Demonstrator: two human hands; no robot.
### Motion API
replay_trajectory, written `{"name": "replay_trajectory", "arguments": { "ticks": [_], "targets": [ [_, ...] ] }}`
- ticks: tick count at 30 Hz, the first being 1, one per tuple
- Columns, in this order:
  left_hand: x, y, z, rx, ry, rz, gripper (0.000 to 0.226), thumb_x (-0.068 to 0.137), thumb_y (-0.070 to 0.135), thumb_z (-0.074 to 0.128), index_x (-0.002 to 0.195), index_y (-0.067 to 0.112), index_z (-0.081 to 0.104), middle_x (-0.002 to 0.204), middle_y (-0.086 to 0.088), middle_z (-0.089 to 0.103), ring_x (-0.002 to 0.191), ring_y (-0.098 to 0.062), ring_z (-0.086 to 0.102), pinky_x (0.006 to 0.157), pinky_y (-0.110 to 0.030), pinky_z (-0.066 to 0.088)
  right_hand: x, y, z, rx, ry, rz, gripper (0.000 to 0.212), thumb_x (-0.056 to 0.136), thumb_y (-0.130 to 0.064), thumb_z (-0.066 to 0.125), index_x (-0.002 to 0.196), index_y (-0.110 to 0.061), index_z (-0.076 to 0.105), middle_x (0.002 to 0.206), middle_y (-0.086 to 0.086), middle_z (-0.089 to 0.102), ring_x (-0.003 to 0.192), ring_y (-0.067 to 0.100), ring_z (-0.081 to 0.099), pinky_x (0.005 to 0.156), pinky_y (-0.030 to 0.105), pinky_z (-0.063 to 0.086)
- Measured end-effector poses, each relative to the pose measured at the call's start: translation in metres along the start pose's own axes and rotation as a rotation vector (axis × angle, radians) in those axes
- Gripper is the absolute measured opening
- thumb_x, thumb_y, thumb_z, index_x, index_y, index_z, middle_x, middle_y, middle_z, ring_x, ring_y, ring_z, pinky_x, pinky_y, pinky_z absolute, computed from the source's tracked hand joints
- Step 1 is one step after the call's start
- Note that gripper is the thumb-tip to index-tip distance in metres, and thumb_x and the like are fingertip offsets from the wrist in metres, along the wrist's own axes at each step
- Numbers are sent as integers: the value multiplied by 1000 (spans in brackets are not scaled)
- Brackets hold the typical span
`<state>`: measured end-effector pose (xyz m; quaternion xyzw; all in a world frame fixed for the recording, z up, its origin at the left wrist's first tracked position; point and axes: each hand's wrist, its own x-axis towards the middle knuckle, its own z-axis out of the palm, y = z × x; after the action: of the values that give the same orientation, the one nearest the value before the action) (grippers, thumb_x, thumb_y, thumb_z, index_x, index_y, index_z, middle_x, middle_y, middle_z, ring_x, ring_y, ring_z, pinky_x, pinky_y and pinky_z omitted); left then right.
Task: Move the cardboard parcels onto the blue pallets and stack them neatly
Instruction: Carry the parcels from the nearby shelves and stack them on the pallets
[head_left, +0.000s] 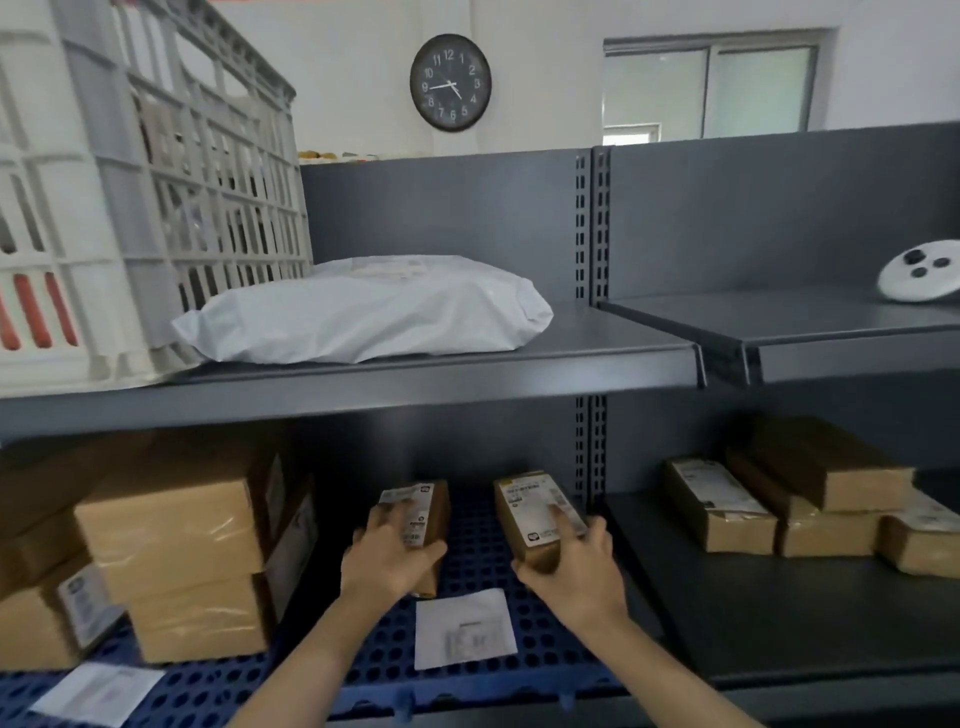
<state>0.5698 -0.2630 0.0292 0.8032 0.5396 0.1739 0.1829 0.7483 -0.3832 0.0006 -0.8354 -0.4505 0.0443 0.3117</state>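
- Grey crate (156, 182): on upper shelf (597, 348), above the blue pallet (467, 571), left end. Not a task item.
- Stacked parcels (176, 525): on the pallet's left part, two tiers w/ faces roughly flush. Prob. the neat stack already begun, kept to one side so the middle is free for more.
- Paper slip (98, 691): flat on the pallet's front-left corner, loose.
- Poly bag (363, 312): above the pallet's middle, on upper shelf, touching the crate (soft mailer, not cardboard, so I'd leave it).
- L hand (387, 558): over the pallet's middle, fingers curled across the top of a small parcel (423, 512), thumb along its near side, a wrap grip. Parcel stands on a narrow edge; can't tell if it's resting on the pallet or just off it.
- White slip (465, 629): flat on the pallet, in front of both hands.
- R hand (576, 566): over the pallet's right part, fingers laid on the label of a second parcel (535, 512), thumb hooked round its near end, so gripping. Parcel tilted, near end down.
- One parcel per hand: likely placing two at once, approx. side by side.
- Loose parcels (722, 506): right of the pallet, on grey shelf (727, 623), off the blue. Not yet moved.
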Motion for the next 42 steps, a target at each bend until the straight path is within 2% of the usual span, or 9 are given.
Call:
{"name": "replay_trajectory", "arguments": {
  "ticks": [4,7,10,12,19,25,31,42],
  "targets": [
    [2,-2,1,2,-33,-7,78,81,55,57,147,32,22,155,1,18,135,-34,30,106,-41,36,0,4,4,-1,-1,-2,90,75,-66,61,148,-29,22,135,8,24,128,27,29,98,37,45],
    [0,-2,-3,-3,-83,-15,80,81,55,57,148,34,20,156,0,17,138,-34,28,110,-43,30,-1,1,3,-19,-42,15,95,73,-69,61,149,-29,20,139,10,22,130,29,27,105,40,39],
    [-6,2,-12,49,14,27,74,81,55,54,146,37,23,154,0,26,139,-31,26,112,-46,22,-5,-4,-6,-67,-74,32,100,72,-74,58,150,-29,17,147,13,19,136,33,23,113,44,28],
    [-11,6,-19,39,101,74,69,82,52,53,144,35,28,151,0,32,138,-29,27,112,-47,22,-9,-5,-18,-86,-62,31,99,73,-74,57,151,-29,17,150,14,19,138,34,21,112,45,25],
    [-37,34,-44,-9,161,198,69,85,50,54,145,25,30,149,-8,37,134,-32,35,108,-43,29,-40,-5,-73,-44,33,23,89,79,-66,59,149,-25,22,150,15,28,138,34,25,110,46,31],
    [-81,70,-51,-28,127,328,73,85,53,54,147,24,27,150,-10,35,134,-34,35,106,-43,36,-94,8,-120,-19,156,35,91,78,-69,58,149,-25,25,149,16,32,137,35,29,105,48,39],
    [-136,109,-39,-75,65,447,70,86,47,56,147,24,28,149,-11,35,135,-36,33,106,-45,37,-152,35,-157,-63,247,103,88,77,-68,59,147,-24,28,142,14,39,133,33,34,102,45,41],
    [-213,157,-36,-48,68,500,69,87,48,55,146,23,29,147,-12,38,133,-35,36,104,-48,39,-228,79,-222,-62,348,122,84,77,-65,61,144,-23,32,144,15,39,130,33,39,100,47,43]
  ]
}}
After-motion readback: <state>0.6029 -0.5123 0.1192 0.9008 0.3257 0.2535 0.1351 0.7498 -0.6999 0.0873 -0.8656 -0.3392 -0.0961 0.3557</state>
